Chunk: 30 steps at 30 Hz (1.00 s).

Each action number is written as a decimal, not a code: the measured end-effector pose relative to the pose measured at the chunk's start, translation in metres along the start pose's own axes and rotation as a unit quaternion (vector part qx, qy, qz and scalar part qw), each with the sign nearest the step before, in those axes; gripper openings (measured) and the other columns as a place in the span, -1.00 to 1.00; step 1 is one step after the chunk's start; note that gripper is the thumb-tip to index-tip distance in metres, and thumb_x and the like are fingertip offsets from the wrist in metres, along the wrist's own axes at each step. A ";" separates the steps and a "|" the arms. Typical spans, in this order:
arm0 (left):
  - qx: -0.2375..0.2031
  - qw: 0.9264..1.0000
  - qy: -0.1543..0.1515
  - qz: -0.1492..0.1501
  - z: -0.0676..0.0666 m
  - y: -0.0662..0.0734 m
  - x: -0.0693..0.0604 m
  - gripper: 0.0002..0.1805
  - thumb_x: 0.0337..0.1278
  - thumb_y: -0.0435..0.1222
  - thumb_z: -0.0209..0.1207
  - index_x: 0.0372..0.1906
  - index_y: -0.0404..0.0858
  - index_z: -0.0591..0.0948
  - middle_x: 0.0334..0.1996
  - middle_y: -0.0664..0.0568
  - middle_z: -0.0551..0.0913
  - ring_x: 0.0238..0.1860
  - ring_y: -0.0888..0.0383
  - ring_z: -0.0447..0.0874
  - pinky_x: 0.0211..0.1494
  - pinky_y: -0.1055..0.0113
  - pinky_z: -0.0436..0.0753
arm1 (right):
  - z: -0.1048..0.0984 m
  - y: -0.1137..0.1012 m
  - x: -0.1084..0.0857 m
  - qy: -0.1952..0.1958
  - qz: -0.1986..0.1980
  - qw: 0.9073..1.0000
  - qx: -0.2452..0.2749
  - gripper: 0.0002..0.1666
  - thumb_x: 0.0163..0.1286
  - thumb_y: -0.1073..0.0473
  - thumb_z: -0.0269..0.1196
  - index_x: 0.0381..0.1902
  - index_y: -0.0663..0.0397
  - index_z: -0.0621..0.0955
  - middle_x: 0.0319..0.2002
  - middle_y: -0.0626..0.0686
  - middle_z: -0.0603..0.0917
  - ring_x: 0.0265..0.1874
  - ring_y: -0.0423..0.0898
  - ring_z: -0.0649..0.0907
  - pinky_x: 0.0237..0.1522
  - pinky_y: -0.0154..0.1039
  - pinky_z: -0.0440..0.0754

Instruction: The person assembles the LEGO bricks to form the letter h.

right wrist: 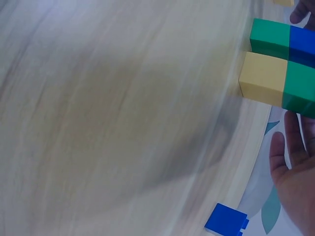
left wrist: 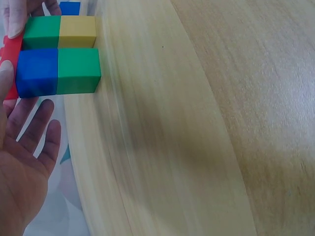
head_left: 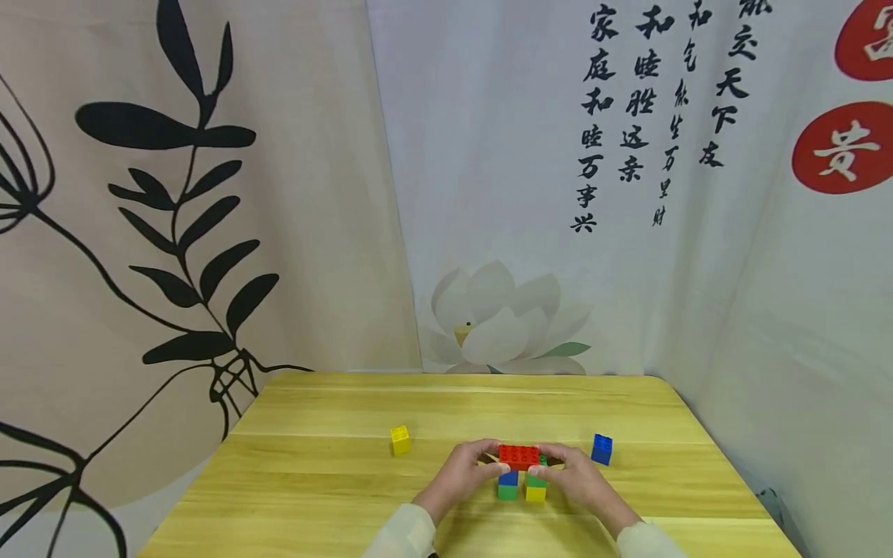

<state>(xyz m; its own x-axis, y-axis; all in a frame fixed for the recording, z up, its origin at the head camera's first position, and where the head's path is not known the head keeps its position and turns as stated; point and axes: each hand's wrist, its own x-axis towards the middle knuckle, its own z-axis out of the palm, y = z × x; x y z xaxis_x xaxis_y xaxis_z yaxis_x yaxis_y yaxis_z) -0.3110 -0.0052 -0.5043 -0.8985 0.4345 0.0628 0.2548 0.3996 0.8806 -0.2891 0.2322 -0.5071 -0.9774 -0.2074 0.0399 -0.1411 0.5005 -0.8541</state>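
A red building brick (head_left: 519, 457) lies across the tops of two short stacks on the table. In the head view the left stack has a blue brick (head_left: 508, 477) over a green brick (head_left: 507, 492). Beside it, across a narrow gap, the other stack has a green brick (right wrist: 301, 88) over a yellow brick (head_left: 536, 494). My left hand (head_left: 462, 470) pinches the red brick's left end, thumb in front. The right hand (head_left: 576, 474) holds its right end, thumb low at the front corner. In the left wrist view, the red brick (left wrist: 11, 73) meets the blue brick's top.
On the wooden table (head_left: 314, 480), a loose yellow brick (head_left: 401, 440) lies to the left and a loose blue brick (head_left: 601, 449) to the right. Behind the table's far edge hangs a printed curtain (head_left: 488, 194) with plants and writing.
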 end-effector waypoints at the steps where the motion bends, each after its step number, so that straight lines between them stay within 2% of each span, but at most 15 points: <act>1: 0.001 1.000 0.000 0.002 -0.001 -0.001 0.000 -0.68 0.25 -0.16 0.30 0.07 -0.14 0.67 -0.12 0.18 0.69 -0.11 0.15 0.61 0.01 0.13 0.63 | 0.001 0.000 0.000 0.000 -0.003 1.000 0.002 -0.33 0.31 -0.09 0.37 0.22 0.24 0.58 0.08 0.17 0.65 -0.05 0.03 0.60 -0.12 -0.10 0.62; 9: 0.005 1.000 0.003 -0.008 -0.011 -0.007 -0.004 -0.65 0.26 -0.11 0.30 0.09 -0.11 0.66 -0.09 0.20 0.68 -0.10 0.17 0.59 0.03 0.09 0.60 | 0.011 -0.005 0.006 -0.001 -0.016 1.000 0.009 -0.34 0.30 -0.05 0.39 0.21 0.28 0.58 0.05 0.16 0.66 -0.06 0.03 0.59 -0.10 -0.08 0.60; 18: 0.012 1.000 0.005 -0.010 -0.030 -0.016 -0.014 -0.61 0.25 -0.12 0.30 0.13 -0.16 0.64 -0.08 0.15 0.68 -0.06 0.12 0.60 0.04 0.06 0.61 | 0.030 -0.015 0.014 -0.004 -0.017 1.000 0.004 -0.31 0.27 -0.09 0.39 0.22 0.23 0.59 0.06 0.13 0.66 -0.07 0.00 0.58 -0.05 -0.02 0.59; 23: 0.004 1.000 0.006 0.000 -0.042 -0.022 -0.019 -0.64 0.27 -0.15 0.30 0.12 -0.16 0.65 -0.08 0.11 0.68 -0.06 0.08 0.60 0.02 0.05 0.61 | 0.041 -0.021 0.018 -0.007 -0.036 0.999 0.006 -0.33 0.30 -0.09 0.37 0.22 0.22 0.59 0.06 0.14 0.66 -0.07 0.01 0.59 -0.04 -0.01 0.62; 30: 0.004 1.000 0.009 -0.006 -0.055 -0.028 -0.027 -0.61 0.26 -0.13 0.30 0.13 -0.19 0.65 -0.08 0.10 0.68 -0.07 0.09 0.60 0.01 0.10 0.62 | 0.056 -0.028 0.021 -0.005 -0.060 0.998 0.004 -0.34 0.31 -0.08 0.36 0.21 0.24 0.59 0.03 0.12 0.66 -0.09 0.01 0.60 -0.08 -0.03 0.63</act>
<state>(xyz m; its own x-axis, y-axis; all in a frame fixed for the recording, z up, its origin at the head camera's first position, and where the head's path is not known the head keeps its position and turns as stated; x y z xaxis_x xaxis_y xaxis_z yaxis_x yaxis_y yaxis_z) -0.3135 -0.0724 -0.5044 -0.9080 0.4145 0.0603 0.2464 0.4120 0.8773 -0.2971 0.1664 -0.5118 -0.9517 -0.2748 0.1370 -0.2563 0.4651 -0.8473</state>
